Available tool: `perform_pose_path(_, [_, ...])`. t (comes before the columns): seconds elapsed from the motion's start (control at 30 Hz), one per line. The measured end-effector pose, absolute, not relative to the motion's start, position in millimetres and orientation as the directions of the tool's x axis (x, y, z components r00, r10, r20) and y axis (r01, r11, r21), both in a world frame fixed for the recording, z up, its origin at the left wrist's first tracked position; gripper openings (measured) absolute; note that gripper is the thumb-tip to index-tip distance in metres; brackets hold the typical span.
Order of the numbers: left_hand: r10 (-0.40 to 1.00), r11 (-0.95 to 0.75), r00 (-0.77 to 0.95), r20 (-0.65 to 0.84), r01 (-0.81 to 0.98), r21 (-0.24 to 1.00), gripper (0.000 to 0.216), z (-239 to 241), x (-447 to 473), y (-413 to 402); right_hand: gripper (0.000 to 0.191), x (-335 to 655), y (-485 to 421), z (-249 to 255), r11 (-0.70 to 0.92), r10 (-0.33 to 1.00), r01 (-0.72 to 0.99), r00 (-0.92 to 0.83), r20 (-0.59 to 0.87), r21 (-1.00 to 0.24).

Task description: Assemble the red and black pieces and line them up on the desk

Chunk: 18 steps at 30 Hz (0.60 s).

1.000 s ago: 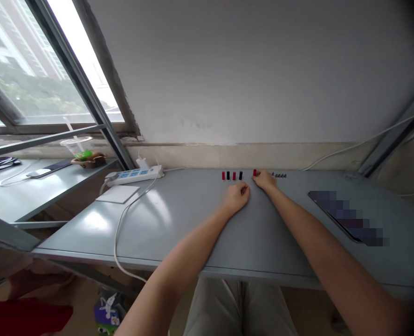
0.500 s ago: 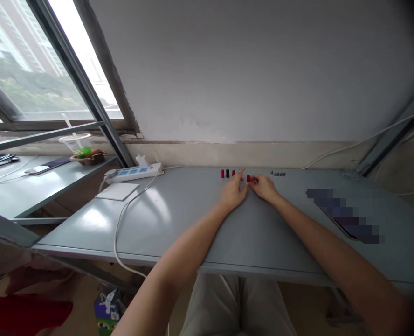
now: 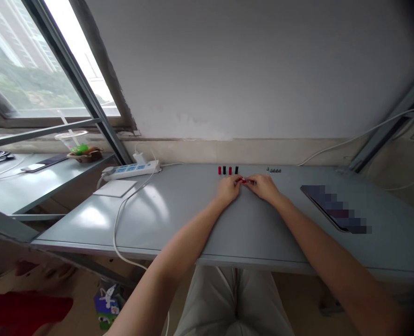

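Observation:
Both of my hands meet over the grey desk (image 3: 182, 210). A small red cylinder (image 3: 244, 181) lies sideways between them, partly hidden by the fingers. My left hand (image 3: 229, 190) pinches its left end, and the fingertips of my right hand (image 3: 264, 187) are closed on its right end. Just behind my left hand stands a short upright row of similar small cylinders, alternating red (image 3: 219, 170) and black (image 3: 224, 170). Several tiny metallic pieces (image 3: 274, 171) sit in a line beyond my right hand; their exact kind is too small to tell.
At the desk's left are a white power strip (image 3: 133, 170), a flat white pad (image 3: 115, 188) and a trailing white cable (image 3: 116, 224). A phone-like dark slab (image 3: 327, 207), partly pixelated, lies at the right. The wall (image 3: 249, 70) rises behind the desk.
My left hand has drawn back from the row and now grips the red cylinder together with my right hand. That cylinder has gone from upright to sideways.

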<state>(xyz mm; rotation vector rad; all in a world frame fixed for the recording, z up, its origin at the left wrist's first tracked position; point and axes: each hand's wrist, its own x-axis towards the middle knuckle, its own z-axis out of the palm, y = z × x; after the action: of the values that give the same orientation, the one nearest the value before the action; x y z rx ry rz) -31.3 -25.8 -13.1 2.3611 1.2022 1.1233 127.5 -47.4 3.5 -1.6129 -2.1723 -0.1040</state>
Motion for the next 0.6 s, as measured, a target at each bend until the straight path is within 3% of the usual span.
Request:
perform_pose_path(0.33, [0.852,-0.517,0.173,0.494,0.421,0.745,0.022,-9.0,-26.6,-21.3,0.027,140.3,-41.9,-4.8,0.153,0.941,0.961,-0.071,0.331,-0.228])
perform_pose_path(0.6, [0.861,-0.507,0.193,0.471,0.401,0.763,0.023,-8.9,-25.6,-21.6,0.027,139.6,-42.2,-5.4,0.060,0.952,0.970,0.015,0.306,-0.235])
